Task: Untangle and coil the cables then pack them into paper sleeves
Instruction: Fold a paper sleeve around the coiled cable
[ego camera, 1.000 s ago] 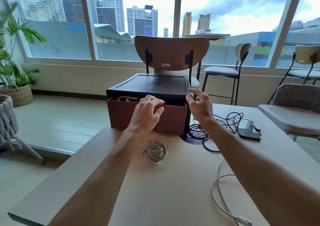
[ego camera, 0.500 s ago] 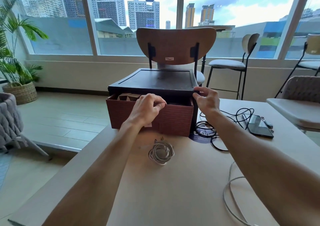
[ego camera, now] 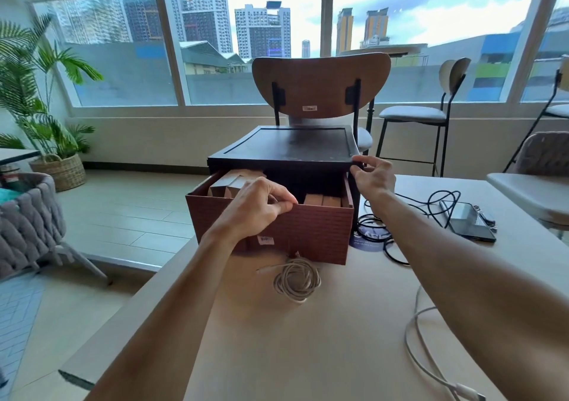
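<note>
At the far edge of the counter (ego camera: pixel 277 354) my left hand (ego camera: pixel 255 206) grips the front rim of the drawer (ego camera: pixel 308 231), fingers curled over the top edge, thumb on the face. My right hand (ego camera: pixel 374 177) pinches the near right corner of the black case (ego camera: pixel 286 145) that houses it. The drawer stands partly out, and brown paper sleeves (ego camera: pixel 228 183) show upright inside, some at the left and some at the right. As I judge it, the step is opening the drawer far enough to take a sleeve. To do it well I should pull straight toward me and level, not down, since my grip sits left of centre and could skew the drawer in its case. The right hand should bear back against the case so the whole thing does not slide. The finished coil (ego camera: pixel 297 280) lies on the counter just in front of the drawer, so I should stop short of it or the drawer front will push it and loosen the loops. A black cable (ego camera: pixel 369 220) lies tangled beside the case at the right, near a phone (ego camera: pixel 471 222), and a white cable (ego camera: pixel 407 337) trails loose under my right forearm. Both look yet to be coiled. I want my arm lifted clear of that one.
</note>
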Action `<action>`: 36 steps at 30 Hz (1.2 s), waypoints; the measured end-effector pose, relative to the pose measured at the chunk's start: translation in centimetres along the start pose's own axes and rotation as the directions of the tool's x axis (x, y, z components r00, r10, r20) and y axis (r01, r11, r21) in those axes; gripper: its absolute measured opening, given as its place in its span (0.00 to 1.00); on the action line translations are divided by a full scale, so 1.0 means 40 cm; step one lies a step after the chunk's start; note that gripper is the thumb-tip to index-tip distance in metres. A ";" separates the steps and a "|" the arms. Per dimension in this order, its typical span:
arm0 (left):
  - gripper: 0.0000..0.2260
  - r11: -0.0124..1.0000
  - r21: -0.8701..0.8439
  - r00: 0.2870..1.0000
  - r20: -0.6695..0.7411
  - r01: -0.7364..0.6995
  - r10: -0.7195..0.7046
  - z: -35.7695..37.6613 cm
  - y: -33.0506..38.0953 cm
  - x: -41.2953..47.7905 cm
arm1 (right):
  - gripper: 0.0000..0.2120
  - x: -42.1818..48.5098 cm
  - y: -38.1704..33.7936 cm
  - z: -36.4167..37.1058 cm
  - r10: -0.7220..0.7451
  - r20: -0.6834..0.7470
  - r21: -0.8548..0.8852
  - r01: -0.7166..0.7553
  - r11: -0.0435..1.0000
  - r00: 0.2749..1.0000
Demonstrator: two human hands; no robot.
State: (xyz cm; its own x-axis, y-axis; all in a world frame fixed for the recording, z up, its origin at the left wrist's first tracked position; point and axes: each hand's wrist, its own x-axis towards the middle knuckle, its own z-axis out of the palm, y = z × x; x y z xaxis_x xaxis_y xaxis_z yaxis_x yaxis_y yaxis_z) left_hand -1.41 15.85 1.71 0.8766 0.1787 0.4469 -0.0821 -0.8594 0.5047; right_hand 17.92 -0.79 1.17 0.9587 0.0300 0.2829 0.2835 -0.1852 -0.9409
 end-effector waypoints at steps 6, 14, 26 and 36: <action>0.04 1.000 0.003 0.993 0.117 0.025 -0.025 -0.031 0.009 0.003 | 0.11 -0.007 0.004 0.000 -0.006 0.013 0.013 0.006 1.000 1.000; 0.08 0.977 0.033 0.967 0.140 0.208 -0.211 0.005 0.042 0.140 | 0.14 0.003 0.023 -0.004 -0.052 0.042 0.013 0.052 0.999 0.998; 0.07 0.824 0.265 0.866 -0.128 0.500 -0.484 -0.112 -0.022 0.122 | 0.20 -0.016 -0.001 0.005 -0.055 0.103 -0.131 0.068 0.989 0.993; 0.13 0.729 0.501 0.874 -0.137 0.466 -0.465 -0.112 -0.034 0.106 | 0.19 -0.079 -0.035 -0.013 -0.115 0.143 -0.199 0.142 0.970 0.983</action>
State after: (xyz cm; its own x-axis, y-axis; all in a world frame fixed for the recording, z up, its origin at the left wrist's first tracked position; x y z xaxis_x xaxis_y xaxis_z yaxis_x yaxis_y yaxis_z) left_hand 0.30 19.94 6.23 0.7397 0.6219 0.2572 0.5866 -0.7831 0.2064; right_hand 14.49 -1.12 1.70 0.9133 0.1915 0.3595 0.4065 -0.3704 -0.8352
